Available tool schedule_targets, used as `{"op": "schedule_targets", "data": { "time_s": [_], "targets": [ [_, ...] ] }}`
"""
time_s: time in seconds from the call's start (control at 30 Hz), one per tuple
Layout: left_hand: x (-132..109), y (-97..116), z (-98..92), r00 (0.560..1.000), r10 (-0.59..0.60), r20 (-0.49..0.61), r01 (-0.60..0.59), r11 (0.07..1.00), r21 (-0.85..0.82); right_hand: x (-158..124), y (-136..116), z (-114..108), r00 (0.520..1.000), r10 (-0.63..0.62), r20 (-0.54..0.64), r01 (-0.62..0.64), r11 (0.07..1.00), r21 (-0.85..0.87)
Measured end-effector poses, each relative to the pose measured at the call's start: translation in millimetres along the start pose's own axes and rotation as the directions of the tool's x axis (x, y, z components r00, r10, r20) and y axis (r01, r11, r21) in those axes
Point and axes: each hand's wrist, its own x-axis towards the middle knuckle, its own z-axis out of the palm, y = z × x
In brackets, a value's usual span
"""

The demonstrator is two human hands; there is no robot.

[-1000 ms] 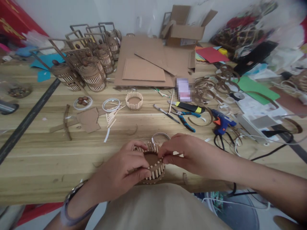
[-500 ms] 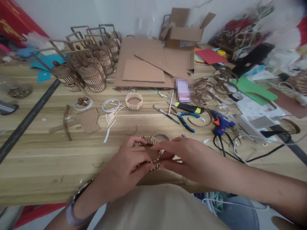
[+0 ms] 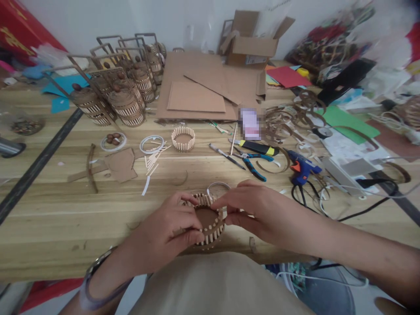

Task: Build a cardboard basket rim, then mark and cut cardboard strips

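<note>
A small round basket (image 3: 212, 236) with a wall of short upright wooden sticks and a brown bottom rests at the front of the table, in front of my body. My left hand (image 3: 172, 225) is closed around its left side, with the thumb at the near rim and the fingers over the far-left edge. At the right rim, my right hand (image 3: 251, 208) pinches a thin brown strip (image 3: 221, 216) that runs along the stick wall. The strip's far course is partly hidden by my fingers. A white ring (image 3: 219, 183) lies just behind the basket.
A second stick basket (image 3: 183, 141) and loose sticks (image 3: 152, 162) lie farther back. To the right are pliers (image 3: 254, 168), a utility knife (image 3: 259, 148) and a blue glue gun (image 3: 303, 168) with cables. Finished lantern-like baskets (image 3: 126, 107) stand back left, beside cardboard sheets (image 3: 197, 97).
The basket sits slightly nearer my body and more of its inside shows. My left hand has shifted left and a little down. The brown strip at the right rim is now more visible.
</note>
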Motion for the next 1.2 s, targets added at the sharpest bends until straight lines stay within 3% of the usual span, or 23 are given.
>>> {"op": "schedule_targets", "data": {
  "time_s": [0.3,0.6,0.87,1.2],
  "targets": [
    [-1,-10,-2.3,0.998,0.045,0.048,-0.043,0.998,-0.052,2,2,5,0.992,-0.11,0.055,0.116,0.984,-0.137],
    [7,0,4.9,1.0,-0.024,-0.017,0.024,1.0,-0.013,9,-1,10,0.996,-0.068,0.051,0.073,0.99,-0.119],
    [6,-1,1.7,0.999,0.026,-0.021,-0.025,0.999,0.039,-5,7,-1,0.995,0.077,-0.057,-0.073,0.994,0.076],
    [11,4,0.8,0.995,0.09,0.046,-0.089,0.996,-0.006,-10,11,-1,0.996,-0.079,0.028,0.079,0.997,0.017]
  ]
}}
